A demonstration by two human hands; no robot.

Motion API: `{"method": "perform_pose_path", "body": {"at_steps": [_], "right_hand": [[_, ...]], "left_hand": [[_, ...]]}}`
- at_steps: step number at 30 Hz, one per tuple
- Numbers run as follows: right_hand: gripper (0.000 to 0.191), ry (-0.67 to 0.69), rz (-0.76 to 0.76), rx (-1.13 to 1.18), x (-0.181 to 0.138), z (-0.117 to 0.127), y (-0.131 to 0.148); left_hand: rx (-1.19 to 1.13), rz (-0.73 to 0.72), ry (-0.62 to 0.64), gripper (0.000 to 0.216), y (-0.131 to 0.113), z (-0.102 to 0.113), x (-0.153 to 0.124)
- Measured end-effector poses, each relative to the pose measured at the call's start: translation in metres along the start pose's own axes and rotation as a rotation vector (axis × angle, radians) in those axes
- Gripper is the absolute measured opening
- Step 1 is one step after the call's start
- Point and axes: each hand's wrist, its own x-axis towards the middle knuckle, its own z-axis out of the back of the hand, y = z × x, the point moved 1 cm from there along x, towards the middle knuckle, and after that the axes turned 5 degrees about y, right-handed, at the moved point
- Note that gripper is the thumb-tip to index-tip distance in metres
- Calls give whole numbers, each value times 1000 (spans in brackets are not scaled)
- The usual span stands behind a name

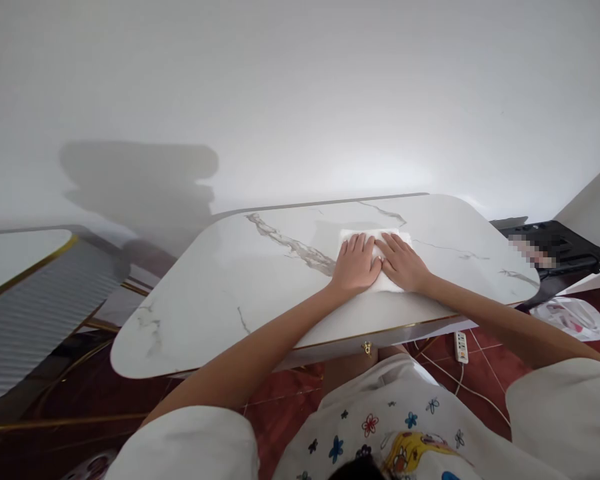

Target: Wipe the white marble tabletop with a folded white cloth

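A folded white cloth (353, 235) lies on the white marble table (220, 293), near its middle. My left hand (355, 263) rests flat on the cloth's left half with fingers stretched out. Beside it, my right hand (401, 260) lies flat on the right half, fingers spread and pointing away from me. The two hands touch at the thumbs. Most of the cloth is hidden under my palms; only its far edge and near strip show.
A plain white wall stands right behind the table. A second white-topped piece with a ribbed side (25, 293) sits at the left. On the red tile floor at the right lie a power strip (461, 347), a cable, a plastic bag (573, 317) and a black object (560, 243).
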Motion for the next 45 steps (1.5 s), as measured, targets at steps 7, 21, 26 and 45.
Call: {"method": "perform_pose_path", "body": {"at_steps": [7, 21, 26, 45], "right_hand": [[54, -64, 51, 23, -31, -2, 15], [56, -109, 37, -38, -82, 0, 6], [57, -96, 6, -60, -80, 4, -4], [53, -64, 23, -9, 75, -11, -79]], "left_hand": [[-8, 17, 1, 52, -13, 6, -35], [-13, -66, -9, 52, -51, 0, -51], [-45, -97, 14, 50, -55, -1, -37], [-62, -51, -64, 36, 14, -16, 94]]}}
